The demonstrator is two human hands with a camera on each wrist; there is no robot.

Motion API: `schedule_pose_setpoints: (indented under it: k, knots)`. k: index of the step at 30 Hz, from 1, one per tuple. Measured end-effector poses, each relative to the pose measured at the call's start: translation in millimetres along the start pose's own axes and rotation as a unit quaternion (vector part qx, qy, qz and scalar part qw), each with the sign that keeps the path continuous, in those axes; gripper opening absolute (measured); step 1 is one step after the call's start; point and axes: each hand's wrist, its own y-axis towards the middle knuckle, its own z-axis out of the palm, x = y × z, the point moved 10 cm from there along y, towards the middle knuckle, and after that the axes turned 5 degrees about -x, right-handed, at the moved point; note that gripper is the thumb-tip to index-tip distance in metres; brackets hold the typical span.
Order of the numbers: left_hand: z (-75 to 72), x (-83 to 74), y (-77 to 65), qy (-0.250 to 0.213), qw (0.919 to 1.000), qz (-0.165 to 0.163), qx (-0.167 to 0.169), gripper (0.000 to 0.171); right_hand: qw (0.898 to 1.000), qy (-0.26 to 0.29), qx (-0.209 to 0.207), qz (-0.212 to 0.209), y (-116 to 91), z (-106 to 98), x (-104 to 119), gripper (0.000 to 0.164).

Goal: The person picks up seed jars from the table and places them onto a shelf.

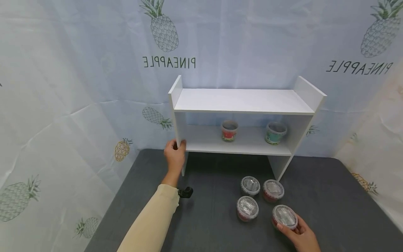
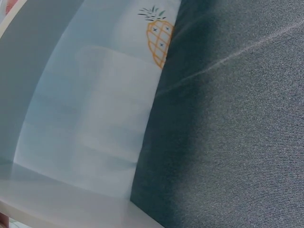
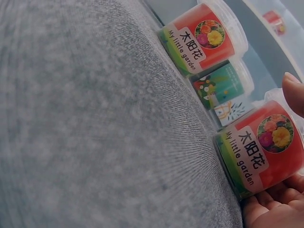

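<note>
My left hand (image 1: 175,155) grips the left side panel of a white two-tier shelf (image 1: 239,99), thumb on its front edge. In the left wrist view the panel (image 2: 71,202) crosses the lower left, and only a sliver of that hand shows. At the lower right, my right hand (image 1: 300,234) holds a small plastic tub (image 1: 284,216) with a clear lid. Seen from the right wrist, this tub (image 3: 266,152) has a red label with flowers and "My little garden" print; its base is right at the cloth. Thumb and fingers (image 3: 280,209) are on opposite sides of it.
Three more lidded tubs stand in front of the shelf: one at the back (image 1: 250,185), one right (image 1: 273,190), one nearer (image 1: 247,208). On the lower tier sit a red-labelled tub (image 1: 229,130) and a green-labelled tub (image 1: 275,133). A pineapple-print curtain (image 1: 94,70) hangs behind the dark table (image 1: 207,224).
</note>
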Motion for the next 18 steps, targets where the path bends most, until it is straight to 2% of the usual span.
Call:
schedule_pose_setpoints:
  k: [18]
  knots:
    - [0.8,2.0,-1.1,-0.015,0.9998,0.002,-0.01,0.024,1.0,0.016,0.006,0.012,-0.3,0.2,-2.0,0.11]
